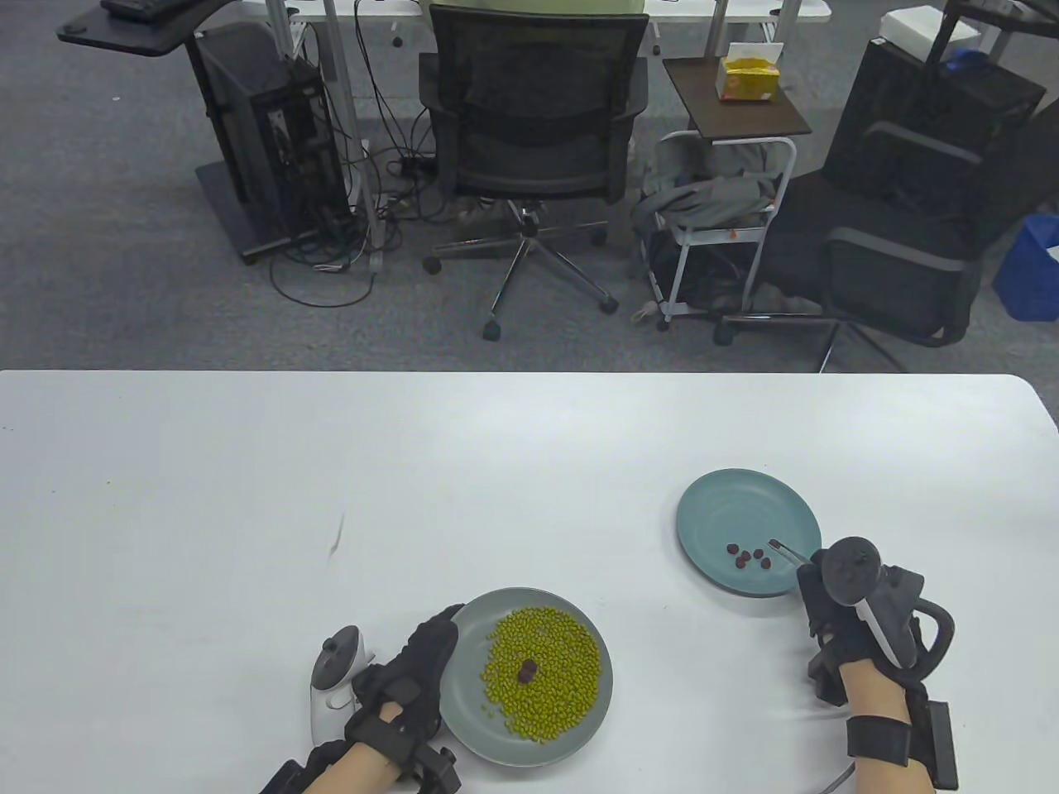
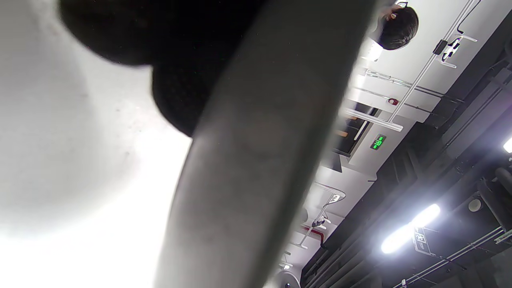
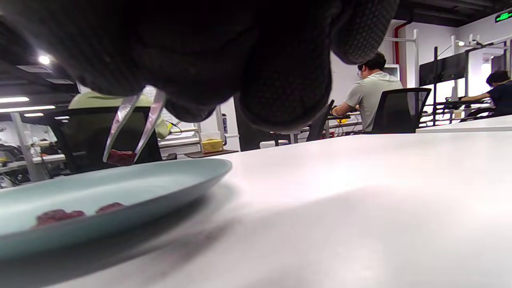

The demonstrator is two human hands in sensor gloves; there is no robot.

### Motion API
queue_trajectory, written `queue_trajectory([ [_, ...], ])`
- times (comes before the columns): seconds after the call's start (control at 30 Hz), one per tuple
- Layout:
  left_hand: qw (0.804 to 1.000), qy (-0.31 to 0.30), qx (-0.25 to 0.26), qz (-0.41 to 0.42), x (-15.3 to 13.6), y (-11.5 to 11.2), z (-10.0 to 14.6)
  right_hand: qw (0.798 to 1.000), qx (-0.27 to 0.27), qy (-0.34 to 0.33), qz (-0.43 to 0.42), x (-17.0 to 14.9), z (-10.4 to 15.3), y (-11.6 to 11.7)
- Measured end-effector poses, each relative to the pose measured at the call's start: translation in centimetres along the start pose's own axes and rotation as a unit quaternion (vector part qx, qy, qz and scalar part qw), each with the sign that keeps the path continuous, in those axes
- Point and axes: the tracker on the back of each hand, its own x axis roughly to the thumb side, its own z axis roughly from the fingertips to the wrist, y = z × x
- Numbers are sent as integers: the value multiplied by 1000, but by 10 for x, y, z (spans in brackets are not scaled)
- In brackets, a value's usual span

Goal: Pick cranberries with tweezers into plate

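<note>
A grey plate (image 1: pixel 471 719) at the near centre holds a heap of green beans (image 1: pixel 550 678) with one dark cranberry (image 1: pixel 527 670) on top. My left hand (image 1: pixel 418 662) grips this plate's left rim; its rim (image 2: pixel 256 160) fills the left wrist view. A blue plate (image 1: pixel 711 496) at the right holds several cranberries (image 1: pixel 747 557). My right hand (image 1: pixel 823 591) holds metal tweezers (image 1: pixel 786 551), tips over the blue plate's near right part. In the right wrist view the tweezers (image 3: pixel 134 124) pinch a cranberry (image 3: pixel 120 157) just above the blue plate (image 3: pixel 160 180).
The white table (image 1: pixel 248 496) ends at a far edge; beyond it stand an office chair (image 1: pixel 529 141) and a side cart (image 1: pixel 720 215). A small dark mark (image 1: pixel 337 542) lies on the table at left centre.
</note>
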Motion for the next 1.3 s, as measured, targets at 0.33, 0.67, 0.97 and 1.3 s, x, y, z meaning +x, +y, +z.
queue_trajectory([
  [0.33,1000,0,1,-4,0,1,0,999,26,32,26,-4,-1,7],
  [0.67,1000,0,-1,4,0,0,0,1000,-3,21,-13,0,2,-4],
  [0.97,1000,-1,-1,7,1,0,0,996,-49,-44,-56,22,16,-25],
  [1.3,1000,1,-1,13,0,0,1,972,-92,-210,-48,78,54,-27],
])
